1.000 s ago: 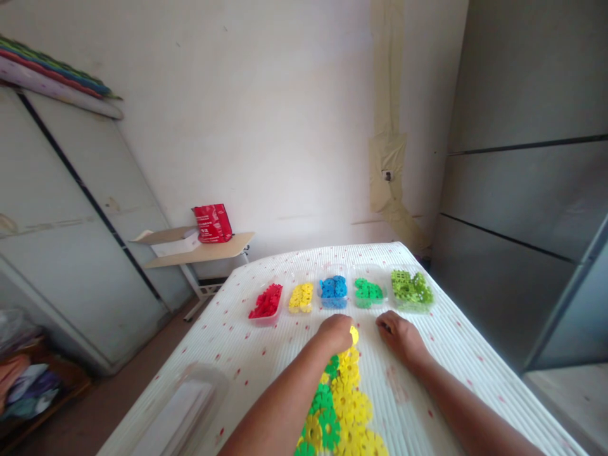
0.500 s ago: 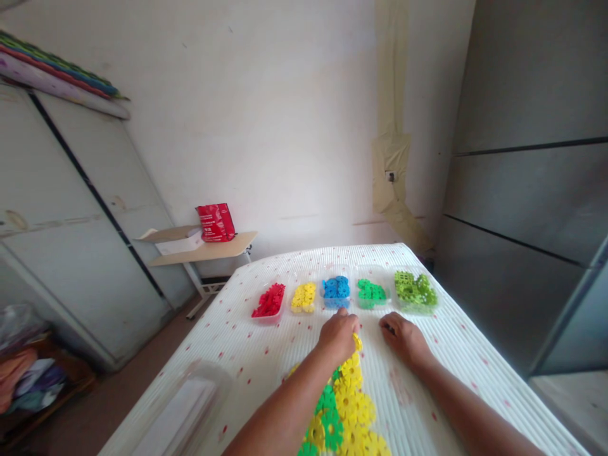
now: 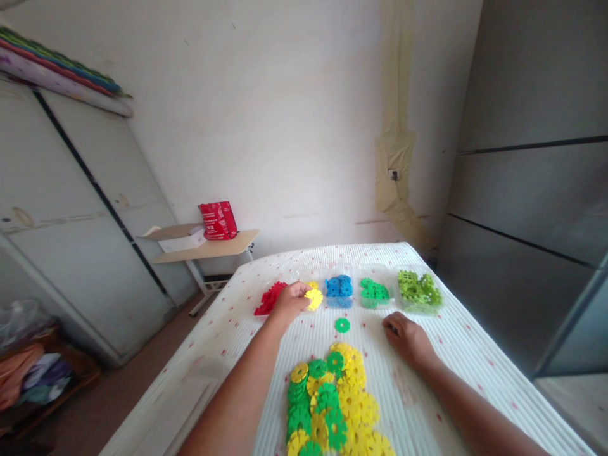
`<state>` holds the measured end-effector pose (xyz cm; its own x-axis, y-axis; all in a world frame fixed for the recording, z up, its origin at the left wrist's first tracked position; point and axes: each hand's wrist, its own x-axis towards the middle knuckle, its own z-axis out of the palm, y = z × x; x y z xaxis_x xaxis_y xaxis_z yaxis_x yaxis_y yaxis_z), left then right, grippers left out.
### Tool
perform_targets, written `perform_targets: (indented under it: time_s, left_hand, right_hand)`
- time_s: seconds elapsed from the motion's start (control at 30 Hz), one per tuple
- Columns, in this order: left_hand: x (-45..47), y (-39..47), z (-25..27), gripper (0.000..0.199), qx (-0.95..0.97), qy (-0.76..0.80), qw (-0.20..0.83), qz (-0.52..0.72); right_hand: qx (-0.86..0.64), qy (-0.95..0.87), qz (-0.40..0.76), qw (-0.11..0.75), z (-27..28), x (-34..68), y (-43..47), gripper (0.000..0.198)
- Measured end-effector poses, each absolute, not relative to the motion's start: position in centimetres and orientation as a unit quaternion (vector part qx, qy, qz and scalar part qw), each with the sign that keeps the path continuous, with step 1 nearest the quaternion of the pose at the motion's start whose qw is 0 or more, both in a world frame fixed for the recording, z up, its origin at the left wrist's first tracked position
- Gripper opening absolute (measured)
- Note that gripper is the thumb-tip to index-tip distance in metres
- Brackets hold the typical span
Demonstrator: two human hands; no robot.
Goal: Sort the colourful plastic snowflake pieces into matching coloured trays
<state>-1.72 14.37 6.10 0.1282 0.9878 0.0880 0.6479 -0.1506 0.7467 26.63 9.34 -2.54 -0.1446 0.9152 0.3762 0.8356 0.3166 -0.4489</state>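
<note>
L hand (image 3: 299, 296) pinches yellow disc (image 3: 314, 300) by edge, left of blue tub (image 3: 339, 303); grip almost closed. R hand (image 3: 406, 335) curled, right of & nearer than blue tub; palm hidden, can't tell if holding anything. Best: light edge grip, lift clear of blue tub.

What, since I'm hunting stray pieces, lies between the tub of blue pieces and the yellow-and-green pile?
In the head view, one green disc lies there on the tablecloth, apart from both the blue tub and the pile.
</note>
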Motion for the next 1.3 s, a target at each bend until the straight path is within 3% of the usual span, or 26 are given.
perform_targets:
  time_s: [0.3, 0.67, 1.03, 1.3]
  left_hand:
    - [-5.0, 19.3, 5.5, 0.028, 0.673, 0.677, 0.183, 0.235]
    - [-3.6, 17.4, 6.8, 0.031, 0.696, 0.683, 0.061, 0.213]
    - [-2.8, 5.8, 4.5, 0.031, 0.804, 0.538, 0.122, 0.222]
    - [-4.3, 2.0, 0.4, 0.028, 0.762, 0.557, 0.148, 0.296]
  right_hand:
    - [-0.579, -0.758, 0.061, 0.294, -2.8, 26.7, 9.4, 0.025]
    - [-0.58, -0.754, 0.065, 0.303, -2.6, 26.7, 9.4, 0.023]
    - [-0.599, -0.75, 0.061, 0.274, -2.2, 26.4, 9.2, 0.023]
    - [-0.541, -0.79, 0.178, 0.227, 0.4, 21.7, 8.1, 0.022]
